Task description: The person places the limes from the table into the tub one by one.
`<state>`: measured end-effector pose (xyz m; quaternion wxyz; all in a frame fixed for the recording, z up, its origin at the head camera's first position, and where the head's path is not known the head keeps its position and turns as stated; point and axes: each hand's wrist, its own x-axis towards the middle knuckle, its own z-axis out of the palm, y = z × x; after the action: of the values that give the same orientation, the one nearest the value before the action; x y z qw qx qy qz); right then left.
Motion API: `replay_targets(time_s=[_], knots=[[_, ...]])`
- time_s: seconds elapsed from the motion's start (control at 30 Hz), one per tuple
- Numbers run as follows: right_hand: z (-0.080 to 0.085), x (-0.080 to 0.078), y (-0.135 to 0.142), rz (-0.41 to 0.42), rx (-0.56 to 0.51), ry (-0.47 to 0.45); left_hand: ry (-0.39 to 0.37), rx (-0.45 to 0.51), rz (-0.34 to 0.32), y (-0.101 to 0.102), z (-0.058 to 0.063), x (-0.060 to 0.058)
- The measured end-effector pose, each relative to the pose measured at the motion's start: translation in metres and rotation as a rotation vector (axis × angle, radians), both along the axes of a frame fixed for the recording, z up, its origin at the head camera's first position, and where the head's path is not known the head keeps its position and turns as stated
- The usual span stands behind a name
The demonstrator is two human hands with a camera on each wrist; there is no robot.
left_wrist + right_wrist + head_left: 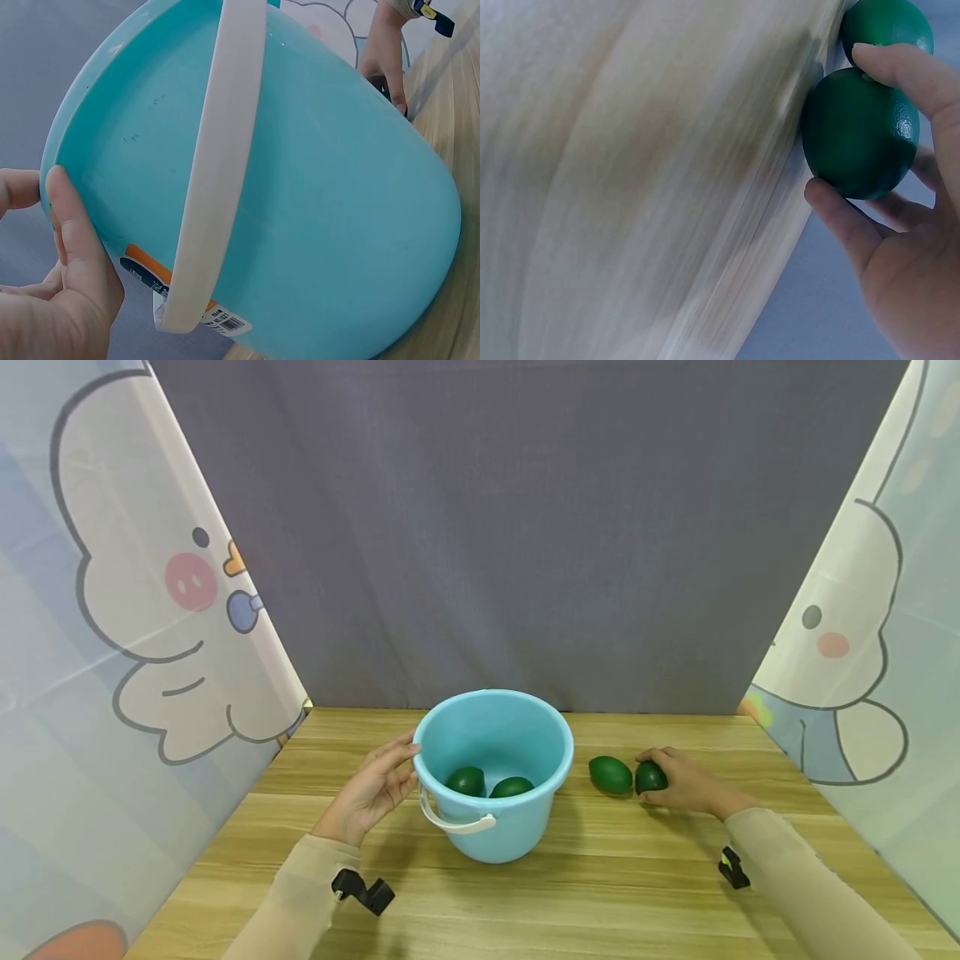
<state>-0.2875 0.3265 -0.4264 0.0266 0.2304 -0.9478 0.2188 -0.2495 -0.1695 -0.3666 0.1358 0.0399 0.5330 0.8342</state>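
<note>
Head view, clock positions taken from the blue bucket (525, 827). The bucket stands upright on the table (600, 902), mouth upward, white handle (459, 827) hanging toward 7 o'clock. Inside lie two green fruits (467, 782), their lower parts hidden by the near wall. A grey cloth (480, 543) hangs behind at 12 o'clock. The loose green fruit (611, 775) lies at 3 o'clock, directly between the bucket and the held green fruit (650, 777); its long axis runs from 10 to 4. The held fruit's axis cannot be determined, being partly covered. Right hand (678, 783): fingers curled around that fruit. Left hand (378, 789), at 9 o'clock: fingers pinching the bucket's rim.
</note>
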Motion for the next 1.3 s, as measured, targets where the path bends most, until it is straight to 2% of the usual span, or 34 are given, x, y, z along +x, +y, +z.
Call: replay_targets(time_s=[0.33,0.57,1.3], knots=[[-0.0024,-0.001,0.0011,0.01,-0.004,0.015,-0.004,0.003,0.003,-0.0004,-0.0004,-0.0005],[0.0018,0.0,0.0023,0.01,-0.005,0.017,0.003,0.004,0.0,-0.0005,0.0003,-0.0005],[0.0051,0.001,0.0044,0.022,-0.013,0.091,-0.007,0.005,0.007,-0.0004,0.0008,0.0004]])
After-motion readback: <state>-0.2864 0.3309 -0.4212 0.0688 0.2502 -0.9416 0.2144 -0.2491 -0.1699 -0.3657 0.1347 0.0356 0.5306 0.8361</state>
